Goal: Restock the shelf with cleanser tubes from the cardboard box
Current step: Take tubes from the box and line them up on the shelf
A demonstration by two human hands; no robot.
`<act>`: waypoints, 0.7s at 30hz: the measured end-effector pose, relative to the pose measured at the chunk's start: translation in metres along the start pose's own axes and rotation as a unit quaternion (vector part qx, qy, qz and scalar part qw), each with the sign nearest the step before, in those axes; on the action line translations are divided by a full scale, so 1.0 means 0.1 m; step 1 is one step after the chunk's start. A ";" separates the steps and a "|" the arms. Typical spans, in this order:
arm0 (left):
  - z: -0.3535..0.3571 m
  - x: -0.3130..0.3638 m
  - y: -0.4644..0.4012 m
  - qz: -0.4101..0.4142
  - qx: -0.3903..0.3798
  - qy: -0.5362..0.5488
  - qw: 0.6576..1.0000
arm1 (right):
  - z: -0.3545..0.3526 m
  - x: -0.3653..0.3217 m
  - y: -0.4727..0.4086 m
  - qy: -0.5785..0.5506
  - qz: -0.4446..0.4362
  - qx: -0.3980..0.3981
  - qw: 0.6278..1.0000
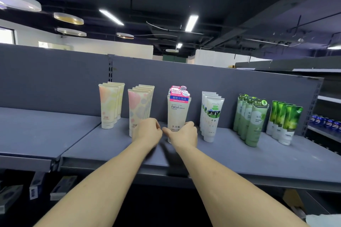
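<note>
A grey shelf (239, 156) carries several rows of upright cleanser tubes. My right hand (184, 133) grips the base of the front beige "Facial cleanser" tube (178, 112), which stands upright at the middle of the shelf with more of its kind behind it. My left hand (147, 131) is just left of it, fingers curled with nothing visible in them, and it covers the base of the front pink-patterned tube (138, 108). The two hands nearly touch. Only a brown cardboard corner (293, 201) shows, low on the right below the shelf.
Peach-yellow tubes (109, 105) stand at the left. White tubes (212, 116), sage-green tubes (252, 120) and bright green tubes (286, 121) stand to the right. Bare shelf surface lies in front of all rows. Blue cans (324, 121) sit on the neighbouring rack at the far right.
</note>
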State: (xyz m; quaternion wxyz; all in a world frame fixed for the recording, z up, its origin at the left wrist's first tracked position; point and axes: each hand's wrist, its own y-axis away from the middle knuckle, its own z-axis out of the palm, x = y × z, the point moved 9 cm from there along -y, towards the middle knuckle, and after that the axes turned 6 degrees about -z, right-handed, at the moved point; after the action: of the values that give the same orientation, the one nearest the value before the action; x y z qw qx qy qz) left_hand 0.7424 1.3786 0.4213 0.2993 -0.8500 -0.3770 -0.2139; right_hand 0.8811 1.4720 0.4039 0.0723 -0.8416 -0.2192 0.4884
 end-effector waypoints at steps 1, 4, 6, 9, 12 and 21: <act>-0.01 0.00 0.02 -0.003 0.000 -0.001 1.000 | -0.03 0.00 0.02 0.000 0.000 -0.001 1.000; -0.06 0.01 0.11 -0.003 0.003 -0.009 1.000 | -0.15 0.00 0.07 -0.010 -0.022 -0.005 1.000; -0.09 0.04 0.19 -0.001 0.004 -0.012 1.000 | -0.24 0.01 0.12 -0.008 -0.042 -0.009 0.999; -0.10 0.16 0.35 0.009 -0.010 -0.008 1.000 | -0.43 0.08 0.22 0.005 -0.052 -0.010 0.999; -0.12 0.32 0.56 0.021 -0.017 -0.003 1.000 | -0.63 0.18 0.36 0.030 -0.051 -0.020 0.998; -0.11 0.77 1.65 0.027 0.000 -0.027 0.999 | -1.44 0.68 1.16 0.028 -0.072 -0.053 0.996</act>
State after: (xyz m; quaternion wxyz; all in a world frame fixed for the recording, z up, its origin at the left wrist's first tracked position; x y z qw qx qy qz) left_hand 0.9162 1.3222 0.4169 0.2949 -0.8655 -0.3615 -0.1827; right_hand 1.0677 1.4119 0.3849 0.0689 -0.8394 -0.3023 0.4463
